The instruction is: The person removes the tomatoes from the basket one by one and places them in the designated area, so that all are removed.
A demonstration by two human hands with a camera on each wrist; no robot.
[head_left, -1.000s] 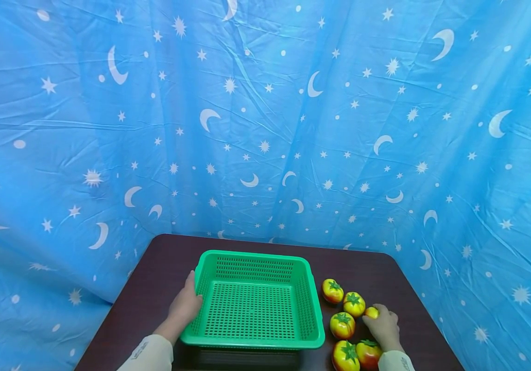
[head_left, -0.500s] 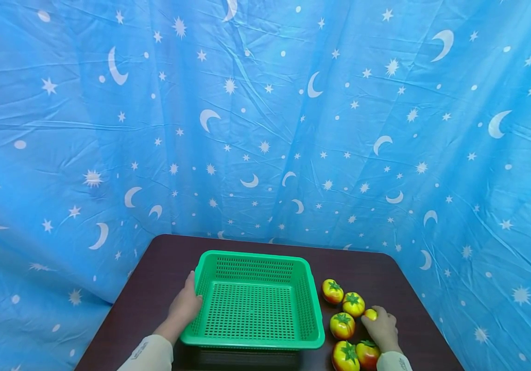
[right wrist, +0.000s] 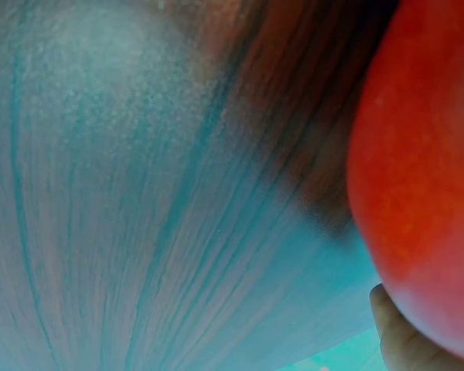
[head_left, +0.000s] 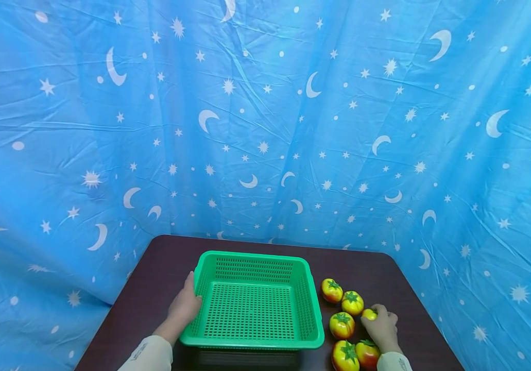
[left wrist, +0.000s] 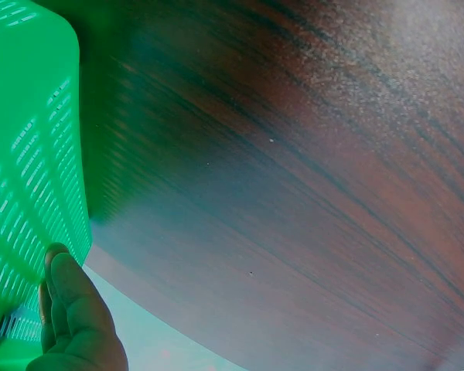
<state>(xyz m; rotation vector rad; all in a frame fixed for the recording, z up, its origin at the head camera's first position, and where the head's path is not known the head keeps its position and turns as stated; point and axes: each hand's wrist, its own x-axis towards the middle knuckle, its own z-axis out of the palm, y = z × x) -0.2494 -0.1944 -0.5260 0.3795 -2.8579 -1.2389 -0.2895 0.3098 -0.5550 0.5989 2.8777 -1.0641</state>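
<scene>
A green plastic basket (head_left: 251, 309) with perforated walls stands on the dark table. My left hand (head_left: 185, 307) holds its left side, fingers along the outer wall and thumb at the rim. In the left wrist view, fingers (left wrist: 81, 301) lie against the perforated wall (left wrist: 31, 154). To the right of the basket, my right hand (head_left: 382, 328) grips a yellow-red tomato (head_left: 369, 314), mostly hidden by the hand. Close up in the right wrist view, a red rounded surface (right wrist: 425, 170) fills the right edge, with a fingertip (right wrist: 402, 336) against it.
Several other yellow-red tomatoes with green star-shaped tops, such as the near one (head_left: 345, 355), the middle one (head_left: 342, 325) and the far one (head_left: 331, 291), lie between basket and right hand. A blue curtain (head_left: 265, 129) with moons and stars hangs behind the table (head_left: 154, 268).
The tomato in my right hand has turned slightly, so a bit of its green top shows. The right hand has shifted very slightly left. The left hand and basket look unmoved.
</scene>
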